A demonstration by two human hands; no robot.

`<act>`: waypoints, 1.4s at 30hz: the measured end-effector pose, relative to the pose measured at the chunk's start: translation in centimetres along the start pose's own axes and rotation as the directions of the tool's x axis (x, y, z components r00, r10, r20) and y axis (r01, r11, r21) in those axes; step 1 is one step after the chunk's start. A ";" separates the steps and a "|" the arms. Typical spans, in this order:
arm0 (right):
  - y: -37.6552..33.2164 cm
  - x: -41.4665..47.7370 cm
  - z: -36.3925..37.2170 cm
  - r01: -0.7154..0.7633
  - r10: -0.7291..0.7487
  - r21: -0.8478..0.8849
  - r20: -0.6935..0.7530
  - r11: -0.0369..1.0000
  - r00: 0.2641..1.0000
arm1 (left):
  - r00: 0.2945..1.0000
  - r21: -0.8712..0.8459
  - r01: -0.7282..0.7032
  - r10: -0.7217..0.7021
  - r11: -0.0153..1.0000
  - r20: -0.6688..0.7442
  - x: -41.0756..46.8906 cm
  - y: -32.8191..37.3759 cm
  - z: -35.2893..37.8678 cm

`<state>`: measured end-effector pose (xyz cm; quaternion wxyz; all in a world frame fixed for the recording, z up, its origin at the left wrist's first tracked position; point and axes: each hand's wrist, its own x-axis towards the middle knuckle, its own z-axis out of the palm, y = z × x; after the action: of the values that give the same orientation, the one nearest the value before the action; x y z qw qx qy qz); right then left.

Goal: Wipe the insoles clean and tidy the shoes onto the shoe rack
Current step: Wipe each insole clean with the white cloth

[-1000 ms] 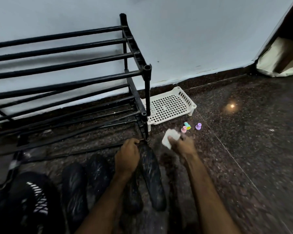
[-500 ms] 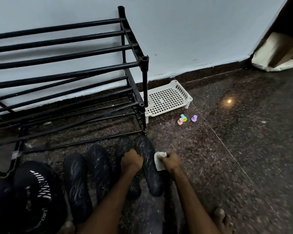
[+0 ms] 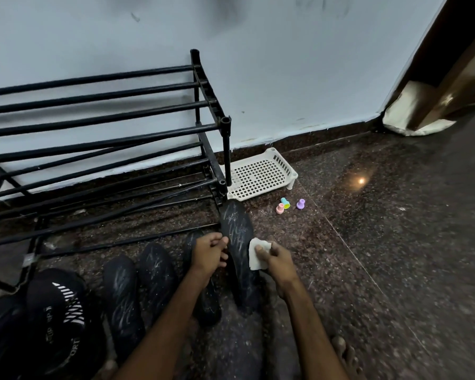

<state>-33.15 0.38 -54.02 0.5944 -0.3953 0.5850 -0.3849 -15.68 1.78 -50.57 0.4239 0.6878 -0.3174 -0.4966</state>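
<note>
Black shoes (image 3: 52,319) sit at the floor's left edge, in front of the shoe rack (image 3: 121,105). To their right, three streaked insoles (image 3: 157,270) lie side by side. The rightmost insole (image 3: 237,237), just as chalky, points toward the rack's right post. It looks thin and light, so it could slide or buckle if the wiping stroke outweighs the hold on it. A dirty wipe might also smear the dust rather than lift it. The left hand (image 3: 207,253) has its fingers curled at this insole's left edge and seems to pinch it, though blur leaves the contact uncertain. The right hand (image 3: 277,261) pinches a folded white wipe (image 3: 255,256) between thumb and fingers, against the insole's right edge.
</note>
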 end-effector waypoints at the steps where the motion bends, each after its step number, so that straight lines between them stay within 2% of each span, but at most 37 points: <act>1: -0.9 -0.9 -0.1 0.024 -0.024 0.018 0.024 1.000 0.999 | 0.999 -0.010 -0.037 0.037 0.999 0.005 -0.7 1.0 -0.1; 5: -3.5 -4.1 -0.3 0.088 -0.093 0.120 0.038 0.989 0.995 | 0.985 -0.053 -0.171 0.172 0.984 0.014 -3.6 3.9 -1.2; 8: -5.4 -6.3 -0.2 0.188 -0.194 0.171 0.017 0.967 0.981 | 0.963 -0.097 -0.234 0.244 0.967 0.113 -6.1 5.5 -2.5; 12: -7.5 -8.3 0.3 0.261 -0.278 0.176 0.077 0.949 0.958 | 0.967 -0.270 -0.176 0.217 0.947 0.131 -7.6 6.6 -3.6; 16: -8.4 -9.6 0.9 0.272 -0.294 0.163 0.130 0.948 0.947 | 0.943 -0.536 -0.099 0.252 0.839 0.220 -8.4 7.9 -4.2; 20: -8.6 -10.6 1.6 0.270 -0.290 0.131 0.172 0.954 0.942 | 0.923 -0.649 -0.071 0.297 0.758 0.245 -9.3 9.4 -3.8; 24: -9.3 -11.4 1.8 0.247 -0.272 0.156 0.164 0.956 0.948 | 0.915 -0.685 -0.068 0.319 0.725 0.248 -9.7 10.1 -3.3; 25: -9.4 -11.4 1.5 0.233 -0.254 0.161 0.129 0.959 0.958 | 0.911 -0.694 -0.071 0.330 0.717 0.248 -9.6 10.2 -3.3; 27: -9.0 -10.9 0.5 0.244 -0.242 0.125 -0.030 0.962 0.970 | 0.902 -0.717 -0.095 0.364 0.691 0.231 -9.6 10.5 -3.5; 29: -8.4 -10.6 -0.9 0.253 -0.246 0.005 -0.217 0.967 0.945 | 0.897 -0.746 -0.124 0.396 0.655 0.198 -9.4 10.9 -3.7; 30: -8.3 -10.6 -1.5 0.237 -0.242 -0.051 -0.251 0.970 0.937 | 0.894 -0.759 -0.138 0.410 0.637 0.181 -9.3 11.0 -3.8; 32: -9.1 -11.0 -2.0 0.209 -0.209 -0.021 -0.187 0.978 0.960 | 0.897 -0.772 -0.165 0.420 0.613 0.141 -9.2 11.1 -3.8; 35: -11.6 -11.9 -0.5 0.108 -0.134 0.295 0.071 0.950 0.988 | 0.897 -0.800 -0.181 0.430 0.573 0.106 -9.3 11.5 -3.7; 36: -11.8 -12.0 0.2 0.085 -0.121 0.296 0.105 0.951 0.987 | 0.897 -0.808 -0.184 0.432 0.560 0.096 -9.3 11.6 -3.7; 37: -11.5 -12.0 0.7 0.105 -0.122 0.181 0.086 0.978 0.989 | 0.899 -0.813 -0.188 0.430 0.551 0.083 -9.4 11.8 -3.7; 38: -10.6 -11.9 1.0 0.130 -0.129 -0.097 0.020 0.987 0.991 | 0.899 -0.818 -0.194 0.432 0.542 0.073 -9.6 12.0 -3.7; 39: -9.2 -11.7 0.9 0.105 -0.145 -0.415 -0.067 0.904 0.987 | 0.897 -0.818 -0.202 0.437 0.539 0.067 -9.6 12.1 -3.8; 40: -8.0 -12.1 0.3 0.010 -0.154 -0.658 -0.161 0.753 0.975 | 0.896 -0.815 -0.208 0.440 0.541 0.064 -9.7 12.1 -3.8; 41: -6.4 -12.1 -0.7 -0.072 -0.165 -0.759 -0.232 0.647 0.959 | 0.896 -0.809 -0.211 0.440 0.548 0.064 -9.7 12.1 -3.9; 42: -5.4 -12.1 -1.7 -0.111 -0.152 -0.731 -0.284 0.674 0.947 | 0.899 -0.805 -0.213 0.434 0.554 0.061 -9.9 12.1 -4.0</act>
<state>-35.07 9.42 -44.34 0.2760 -0.5400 0.7742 -0.1814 -15.12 5.98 -35.01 0.7200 0.2938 -0.2428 -0.5799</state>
